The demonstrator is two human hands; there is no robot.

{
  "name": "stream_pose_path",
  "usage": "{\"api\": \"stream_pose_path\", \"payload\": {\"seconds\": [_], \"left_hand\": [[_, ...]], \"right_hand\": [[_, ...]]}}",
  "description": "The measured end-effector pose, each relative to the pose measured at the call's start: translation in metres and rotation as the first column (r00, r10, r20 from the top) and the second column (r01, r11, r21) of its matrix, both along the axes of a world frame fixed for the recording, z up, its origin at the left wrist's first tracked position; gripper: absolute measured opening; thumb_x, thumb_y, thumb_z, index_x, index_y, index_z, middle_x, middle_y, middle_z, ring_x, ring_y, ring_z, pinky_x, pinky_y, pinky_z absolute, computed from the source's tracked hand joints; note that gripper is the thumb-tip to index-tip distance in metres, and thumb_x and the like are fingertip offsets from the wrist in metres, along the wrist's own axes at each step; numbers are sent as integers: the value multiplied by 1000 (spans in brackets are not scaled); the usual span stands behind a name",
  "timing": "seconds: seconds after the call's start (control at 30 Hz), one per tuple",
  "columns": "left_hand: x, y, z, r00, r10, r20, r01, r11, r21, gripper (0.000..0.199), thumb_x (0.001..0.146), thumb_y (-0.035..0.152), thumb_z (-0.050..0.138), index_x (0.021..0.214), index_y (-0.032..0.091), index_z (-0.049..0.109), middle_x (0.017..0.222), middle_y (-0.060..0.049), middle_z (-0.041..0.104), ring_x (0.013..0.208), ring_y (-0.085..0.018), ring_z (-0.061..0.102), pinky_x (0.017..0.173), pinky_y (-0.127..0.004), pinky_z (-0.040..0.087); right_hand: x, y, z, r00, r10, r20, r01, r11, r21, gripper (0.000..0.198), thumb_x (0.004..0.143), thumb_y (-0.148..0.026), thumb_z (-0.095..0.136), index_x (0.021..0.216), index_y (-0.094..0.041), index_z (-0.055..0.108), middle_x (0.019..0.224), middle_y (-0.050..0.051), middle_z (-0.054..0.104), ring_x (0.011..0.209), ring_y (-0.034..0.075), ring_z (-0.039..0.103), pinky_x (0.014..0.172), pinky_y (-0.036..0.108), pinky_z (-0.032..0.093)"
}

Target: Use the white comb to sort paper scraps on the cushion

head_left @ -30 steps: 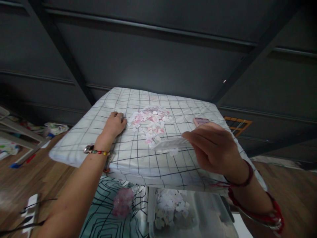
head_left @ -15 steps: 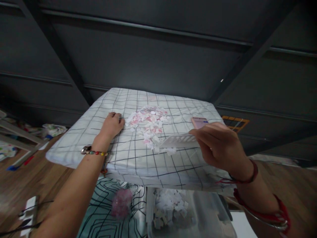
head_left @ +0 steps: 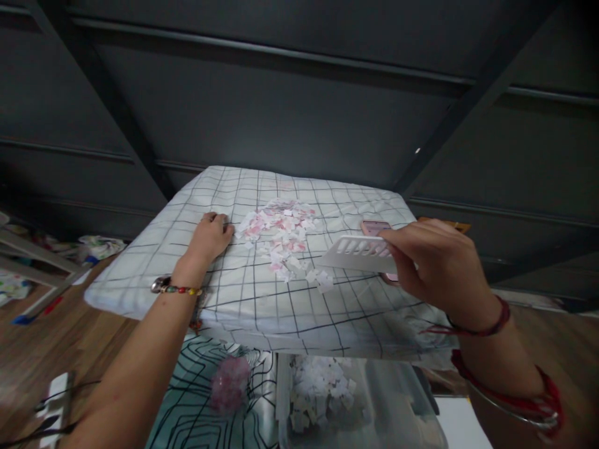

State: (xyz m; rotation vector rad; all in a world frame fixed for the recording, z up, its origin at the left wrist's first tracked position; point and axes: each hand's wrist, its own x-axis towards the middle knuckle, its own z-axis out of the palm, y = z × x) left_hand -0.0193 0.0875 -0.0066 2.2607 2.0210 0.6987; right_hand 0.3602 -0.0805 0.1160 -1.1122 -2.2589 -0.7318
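A flat white plastic piece with a row of slots [head_left: 350, 259] is pinched in my right hand [head_left: 433, 265]. It is tilted above the cloth, to the right of the nearest scraps. My left hand [head_left: 213, 236] rests on the checked cloth [head_left: 243, 299] with nothing in it, just left of the heap. Small torn paper scraps [head_left: 283, 224], white and pink, lie spread in the middle of the cloth, with a few loose ones trailing toward the front. Behind the slotted piece and my right hand a pink phone [head_left: 375, 226] is partly hidden.
A clear plastic bin [head_left: 397, 399] holding white paper scraps [head_left: 322, 386] stands below the table's front edge. Left of it, a pink bundle [head_left: 230, 383] lies on green patterned fabric. Dark panels [head_left: 281, 112] rise behind the table. A power strip [head_left: 57, 405] is on the floor.
My right hand has moved right and slightly up with the slotted piece, away from the scraps. Parts of the phone are now covered differently. My left hand stays in place.
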Motion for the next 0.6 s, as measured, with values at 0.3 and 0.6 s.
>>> {"api": "stream_pose_path", "payload": {"seconds": [0.3,0.6], "left_hand": [[0,0,1,1000,-3,-16,2,1000,-29,42,91,33,44,117,11,68,127,-22,66,132,-34,57,119,-47,45],[-1,0,0,1000,-3,7,3,1000,-19,40,89,33,46,117,15,69,127,-20,68,130,-34,59,117,-48,48]], "right_hand": [[-6,-1,-1,991,120,66,-120,993,1,26,89,-6,50,96,-22,69,71,1,69,66,20,62,67,37,49],[-2,1,-4,999,50,-18,-49,998,39,23,89,-9,52,98,-20,70,80,5,74,75,22,68,72,38,51]]}}
